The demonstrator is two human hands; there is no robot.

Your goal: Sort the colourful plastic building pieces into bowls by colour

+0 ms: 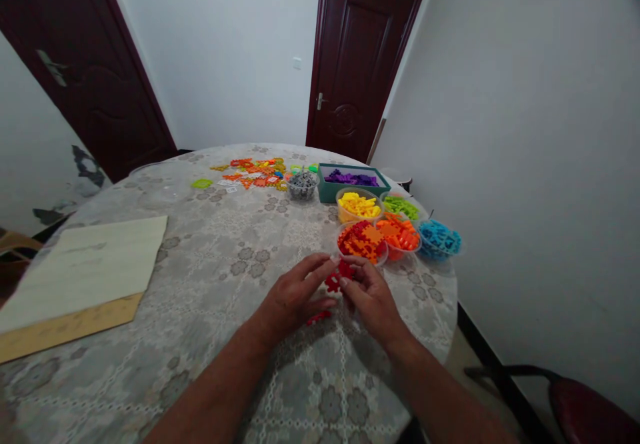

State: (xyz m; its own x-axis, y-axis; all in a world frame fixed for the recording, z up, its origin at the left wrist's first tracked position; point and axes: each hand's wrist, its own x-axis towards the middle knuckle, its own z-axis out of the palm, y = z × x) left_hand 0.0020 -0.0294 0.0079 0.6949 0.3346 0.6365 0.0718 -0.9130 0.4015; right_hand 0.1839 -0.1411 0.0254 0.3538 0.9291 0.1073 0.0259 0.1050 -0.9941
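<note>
Sheets lie left on the table, bowls of pieces right.

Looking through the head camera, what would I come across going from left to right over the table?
Pale sheet → lime-green piece → left hand → red toothed pieces at the fingers → right hand → bowl of blue pieces.

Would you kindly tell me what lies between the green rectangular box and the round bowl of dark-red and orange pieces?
In the head view, a round clear bowl of yellow pieces lies between them.
</note>
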